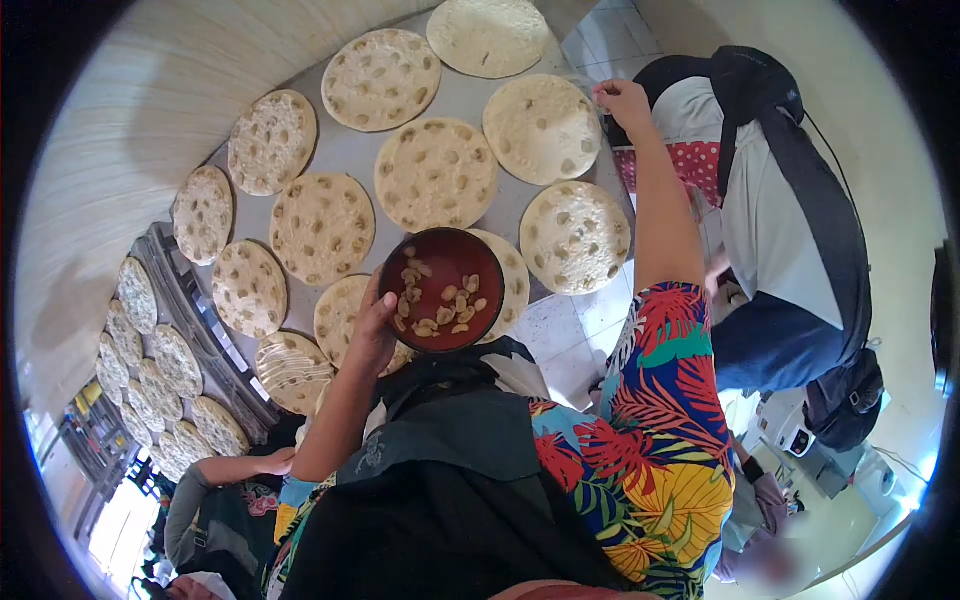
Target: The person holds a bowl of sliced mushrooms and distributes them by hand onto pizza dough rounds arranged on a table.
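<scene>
My left hand (pixel 376 325) grips the rim of a round bowl (pixel 452 345), dark outside and red inside. Several pale, nut-like pieces (pixel 445 315) lie in the bowl. My right hand (pixel 622 103) is out over the table's right edge, beside a round flatbread (pixel 541 130) that has a few pieces along its right and lower parts. Its fingertips are pinched together; what they hold is too small to make out. Just below lies another flatbread (pixel 574 238) dotted with pieces. A plainer round (pixel 487 37) lies at the top.
More dotted rounds (pixel 322 228) cover the grey table (pixel 465 98). At the lower left, a second surface holds several smaller rounds (pixel 178 360). A person in a white and dark top (pixel 780 210) stands close on the right. Another person's arm (pixel 240 468) shows at the lower left.
</scene>
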